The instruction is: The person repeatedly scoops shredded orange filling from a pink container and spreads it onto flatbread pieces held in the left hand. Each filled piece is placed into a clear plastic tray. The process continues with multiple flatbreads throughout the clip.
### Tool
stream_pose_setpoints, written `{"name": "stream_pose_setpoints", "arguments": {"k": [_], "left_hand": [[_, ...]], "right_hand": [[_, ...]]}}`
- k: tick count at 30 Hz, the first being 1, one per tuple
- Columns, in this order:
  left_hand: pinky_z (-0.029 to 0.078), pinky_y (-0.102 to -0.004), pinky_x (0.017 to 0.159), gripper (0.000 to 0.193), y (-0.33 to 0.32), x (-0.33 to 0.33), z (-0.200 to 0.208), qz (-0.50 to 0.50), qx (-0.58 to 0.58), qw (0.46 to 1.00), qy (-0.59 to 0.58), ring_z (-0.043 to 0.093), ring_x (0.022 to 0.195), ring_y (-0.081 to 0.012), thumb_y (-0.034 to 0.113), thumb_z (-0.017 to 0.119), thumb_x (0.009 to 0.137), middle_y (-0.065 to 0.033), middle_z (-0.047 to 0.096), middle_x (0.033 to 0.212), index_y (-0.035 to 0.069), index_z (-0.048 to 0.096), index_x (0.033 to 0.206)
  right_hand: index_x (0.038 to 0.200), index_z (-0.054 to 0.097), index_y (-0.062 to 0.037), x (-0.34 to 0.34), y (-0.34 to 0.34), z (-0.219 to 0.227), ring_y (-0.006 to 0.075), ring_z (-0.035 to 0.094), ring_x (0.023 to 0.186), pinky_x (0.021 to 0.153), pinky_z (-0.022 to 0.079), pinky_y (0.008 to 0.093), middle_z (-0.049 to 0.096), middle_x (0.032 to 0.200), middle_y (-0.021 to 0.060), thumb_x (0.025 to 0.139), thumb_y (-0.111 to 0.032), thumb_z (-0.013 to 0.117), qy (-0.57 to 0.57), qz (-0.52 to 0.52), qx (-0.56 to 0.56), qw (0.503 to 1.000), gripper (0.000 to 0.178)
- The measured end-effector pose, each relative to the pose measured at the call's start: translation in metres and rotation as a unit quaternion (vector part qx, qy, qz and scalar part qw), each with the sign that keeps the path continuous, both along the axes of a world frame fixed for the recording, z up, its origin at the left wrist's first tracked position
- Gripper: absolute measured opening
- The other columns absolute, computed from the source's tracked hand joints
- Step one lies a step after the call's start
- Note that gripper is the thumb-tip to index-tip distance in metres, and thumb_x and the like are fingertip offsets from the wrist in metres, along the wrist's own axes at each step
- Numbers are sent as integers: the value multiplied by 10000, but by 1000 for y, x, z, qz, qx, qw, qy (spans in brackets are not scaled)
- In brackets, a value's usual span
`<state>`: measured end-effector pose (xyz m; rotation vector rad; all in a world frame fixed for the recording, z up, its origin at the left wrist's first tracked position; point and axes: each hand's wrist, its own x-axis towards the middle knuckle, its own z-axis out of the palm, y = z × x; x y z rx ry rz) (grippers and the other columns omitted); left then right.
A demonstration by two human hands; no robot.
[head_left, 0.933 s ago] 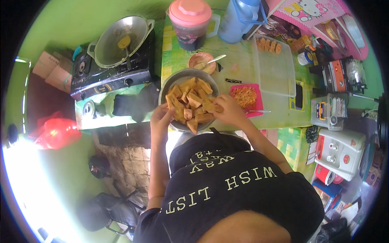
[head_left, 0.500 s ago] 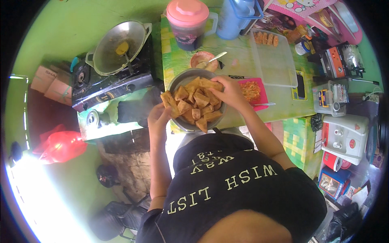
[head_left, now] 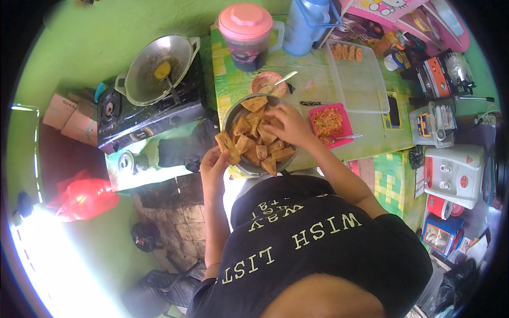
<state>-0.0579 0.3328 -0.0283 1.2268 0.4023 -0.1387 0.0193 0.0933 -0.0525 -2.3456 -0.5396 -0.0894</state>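
A round metal bowl [head_left: 231,112] heaped with golden-brown fried tofu pieces [head_left: 244,144] sits at the table's near edge, in front of my body. At its left rim my left hand [head_left: 213,163] pinches one long piece of fried tofu [head_left: 228,148] between thumb and fingers. My right hand [head_left: 289,124] reaches over the bowl from the right. Its fingers bend apart above the pieces, with no piece plainly held. Beyond the right wrist lies a pink square tray [head_left: 344,117] of shredded orange vegetables [head_left: 327,123], with a spoon in it.
A small pink bowl [head_left: 260,79] with a spoon stands behind the metal bowl. Farther back are a pink-lidded pitcher [head_left: 246,24] and a blue jug [head_left: 302,32]. A clear plastic container [head_left: 360,87] holds several fried rolls. At left, a wok [head_left: 154,79] rests on a black stove [head_left: 154,119].
My right hand has left the large tofu piece at the bowl's far right and shifted inward over the heap. My left hand has moved slightly down, its tofu piece now lifted at the rim.
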Motion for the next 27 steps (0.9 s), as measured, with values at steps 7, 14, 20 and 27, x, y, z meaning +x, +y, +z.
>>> {"name": "stream_pose_setpoints", "arguments": {"k": [7, 14, 20, 27], "left_hand": [[392, -182, 605, 286, -6, 9, -11, -42, -5, 999, 0, 509, 654, -57, 111, 602, 821, -31, 593, 767, -48, 540, 1051], [400, -192, 616, 276, -22, 22, 1, -70, 6, 997, -7, 511, 665, -58, 106, 594, 821, -28, 595, 770, -50, 542, 1042], [390, -189, 611, 267, -26, 28, -10, -86, 33, 996, 11, 496, 654, -52, 116, 607, 813, -13, 585, 757, -35, 558, 1027], [375, -180, 595, 267, -43, 33, -10, -116, 11, 993, 7, 479, 645, -45, 129, 624, 804, 3, 570, 740, -24, 566, 1016]], "right_hand": [[953, 570, -55, -35, 9, -14, 280, 519, 900, 800, 387, 394, 529, 935, 103, 703, -316, 678, -2, -68, -100, 993, 377], [916, 579, -34, -25, 9, -18, 321, 533, 909, 774, 423, 378, 542, 1001, 144, 697, -173, 682, 231, -101, 184, 950, 279], [838, 609, -35, -27, -13, -5, 282, 515, 952, 782, 427, 356, 540, 1013, 125, 726, -137, 665, -28, -155, 83, 984, 161], [805, 629, -59, -45, -42, -3, 263, 513, 929, 803, 417, 355, 532, 1012, 92, 696, -89, 663, -40, -134, 107, 984, 118]]}}
